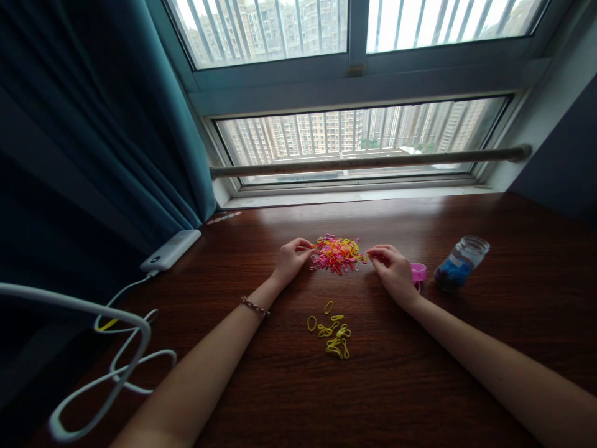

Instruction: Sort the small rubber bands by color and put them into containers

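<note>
A loose heap of small rubber bands [339,254], pink, red, orange and yellow, lies on the dark wooden table. At its left edge, my left hand [293,258] has thumb and forefinger pinched on what looks like a small orange-yellow rubber band. My right hand [390,269] is at the right edge of the heap, its fingertips closed on a yellowish rubber band [367,257]. Nearer to me, between my forearms, several yellow rubber bands [336,346] form a separate loose group.
Behind my right hand sits a pink ring-shaped object [418,272], partly hidden. Right of it, a clear jar [459,264] with blue contents leans at a tilt. A white power bank [170,250] with a white cable [130,318] lies left, by the blue curtain [153,118]. A window stands behind the table.
</note>
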`<control>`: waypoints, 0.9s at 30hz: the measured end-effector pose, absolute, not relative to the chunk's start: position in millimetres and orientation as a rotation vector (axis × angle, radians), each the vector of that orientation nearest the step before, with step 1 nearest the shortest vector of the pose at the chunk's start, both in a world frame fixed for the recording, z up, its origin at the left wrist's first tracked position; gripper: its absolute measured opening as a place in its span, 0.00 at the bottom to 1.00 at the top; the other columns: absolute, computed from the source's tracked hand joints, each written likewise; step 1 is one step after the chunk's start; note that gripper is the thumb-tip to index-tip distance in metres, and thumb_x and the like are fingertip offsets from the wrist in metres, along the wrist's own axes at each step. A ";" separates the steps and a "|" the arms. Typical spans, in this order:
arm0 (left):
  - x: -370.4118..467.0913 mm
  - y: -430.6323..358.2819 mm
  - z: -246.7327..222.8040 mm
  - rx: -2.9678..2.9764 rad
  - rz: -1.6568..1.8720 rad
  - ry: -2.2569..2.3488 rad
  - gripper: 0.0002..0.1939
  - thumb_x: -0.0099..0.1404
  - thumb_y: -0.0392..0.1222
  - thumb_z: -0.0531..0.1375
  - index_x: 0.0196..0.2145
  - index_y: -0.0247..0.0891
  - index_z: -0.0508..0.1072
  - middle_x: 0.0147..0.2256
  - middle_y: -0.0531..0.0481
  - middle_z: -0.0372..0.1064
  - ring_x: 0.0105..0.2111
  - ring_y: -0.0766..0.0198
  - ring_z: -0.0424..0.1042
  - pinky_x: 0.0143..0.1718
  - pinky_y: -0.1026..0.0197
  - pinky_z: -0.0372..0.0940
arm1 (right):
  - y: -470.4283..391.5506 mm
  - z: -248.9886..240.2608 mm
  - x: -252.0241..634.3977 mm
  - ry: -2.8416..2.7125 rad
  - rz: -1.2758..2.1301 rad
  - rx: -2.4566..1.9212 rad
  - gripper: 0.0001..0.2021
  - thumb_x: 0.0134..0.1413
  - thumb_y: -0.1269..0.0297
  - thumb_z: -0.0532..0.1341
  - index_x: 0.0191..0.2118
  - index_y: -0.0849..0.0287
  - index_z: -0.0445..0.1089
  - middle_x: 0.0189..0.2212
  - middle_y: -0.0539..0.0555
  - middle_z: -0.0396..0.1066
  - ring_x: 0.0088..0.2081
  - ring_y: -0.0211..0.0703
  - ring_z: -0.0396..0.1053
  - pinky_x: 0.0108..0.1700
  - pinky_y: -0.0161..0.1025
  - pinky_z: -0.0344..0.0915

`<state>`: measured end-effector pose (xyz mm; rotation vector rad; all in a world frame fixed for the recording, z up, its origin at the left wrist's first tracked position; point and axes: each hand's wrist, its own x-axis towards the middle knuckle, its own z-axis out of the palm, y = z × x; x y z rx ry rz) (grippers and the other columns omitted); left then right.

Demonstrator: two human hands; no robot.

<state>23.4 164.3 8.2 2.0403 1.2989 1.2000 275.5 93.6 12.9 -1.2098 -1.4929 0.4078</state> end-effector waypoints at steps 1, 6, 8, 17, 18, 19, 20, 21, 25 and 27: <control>22.9 164.9 7.9 1.988 1.208 1.309 0.09 0.54 0.44 0.60 0.29 0.35 0.70 0.29 0.49 0.70 0.29 0.63 0.70 0.32 0.62 0.66 | 93.2 13.2 275.5 -1.503 0.403 -1.208 0.08 0.49 0.62 0.57 0.31 0.58 0.73 0.33 0.55 0.69 0.35 0.43 0.68 0.38 0.41 0.66; 22.1 167.7 9.6 1.805 1.265 1.240 0.11 0.52 0.42 0.61 0.33 0.35 0.70 0.29 0.50 0.71 0.30 0.64 0.71 0.31 0.63 0.66 | 91.1 14.5 275.3 -1.548 0.409 -1.198 0.09 0.51 0.61 0.57 0.31 0.57 0.73 0.31 0.54 0.71 0.34 0.43 0.68 0.37 0.40 0.65; 21.6 168.8 10.0 1.756 1.252 1.216 0.13 0.52 0.40 0.60 0.36 0.35 0.71 0.31 0.48 0.72 0.32 0.62 0.72 0.33 0.62 0.67 | 90.2 15.0 275.1 -1.571 0.419 -1.195 0.09 0.51 0.60 0.57 0.33 0.57 0.73 0.31 0.54 0.71 0.33 0.42 0.68 0.37 0.39 0.65; 20.4 169.9 7.9 1.743 1.239 1.259 0.10 0.52 0.42 0.60 0.31 0.33 0.75 0.31 0.46 0.74 0.31 0.60 0.72 0.35 0.59 0.67 | 89.5 16.2 274.4 -1.623 0.383 -1.217 0.10 0.52 0.59 0.57 0.31 0.58 0.73 0.29 0.54 0.72 0.30 0.42 0.68 0.34 0.38 0.63; 20.8 169.5 8.3 1.730 1.241 1.259 0.10 0.51 0.42 0.61 0.30 0.33 0.75 0.30 0.46 0.74 0.31 0.60 0.72 0.34 0.59 0.67 | 89.6 16.1 274.4 -1.626 0.381 -1.218 0.10 0.51 0.59 0.57 0.31 0.58 0.73 0.28 0.54 0.72 0.30 0.41 0.68 0.34 0.38 0.63; 21.3 169.1 8.8 1.718 1.242 1.256 0.11 0.50 0.43 0.62 0.29 0.33 0.75 0.30 0.46 0.74 0.30 0.60 0.72 0.34 0.59 0.67 | 89.6 15.9 274.4 -1.630 0.380 -1.219 0.10 0.51 0.59 0.57 0.31 0.58 0.73 0.29 0.54 0.72 0.30 0.41 0.68 0.34 0.38 0.63; 21.7 168.7 9.3 1.709 1.243 1.250 0.11 0.50 0.44 0.62 0.29 0.33 0.75 0.30 0.46 0.74 0.30 0.60 0.72 0.33 0.59 0.67 | 89.5 15.8 274.5 -1.634 0.378 -1.218 0.10 0.51 0.59 0.57 0.31 0.58 0.73 0.29 0.54 0.72 0.30 0.41 0.68 0.34 0.38 0.63; 22.0 168.3 9.8 1.703 1.245 1.244 0.11 0.50 0.44 0.63 0.29 0.33 0.75 0.29 0.46 0.74 0.30 0.60 0.72 0.33 0.59 0.67 | 89.5 15.7 274.5 -1.637 0.377 -1.219 0.10 0.51 0.59 0.57 0.31 0.58 0.73 0.29 0.54 0.72 0.30 0.41 0.68 0.34 0.38 0.63; 22.3 167.6 11.2 1.692 1.255 1.238 0.12 0.49 0.44 0.63 0.29 0.33 0.75 0.29 0.46 0.74 0.30 0.60 0.72 0.33 0.60 0.67 | 89.3 16.0 274.6 -1.645 0.373 -1.225 0.10 0.51 0.59 0.57 0.32 0.58 0.73 0.28 0.54 0.72 0.30 0.41 0.68 0.33 0.37 0.62; 21.8 167.8 11.2 1.705 1.249 1.254 0.12 0.49 0.44 0.63 0.29 0.33 0.75 0.29 0.46 0.74 0.30 0.60 0.72 0.33 0.61 0.66 | 89.3 16.1 274.4 -1.647 0.372 -1.224 0.10 0.51 0.60 0.58 0.31 0.58 0.73 0.28 0.53 0.72 0.30 0.41 0.68 0.33 0.37 0.62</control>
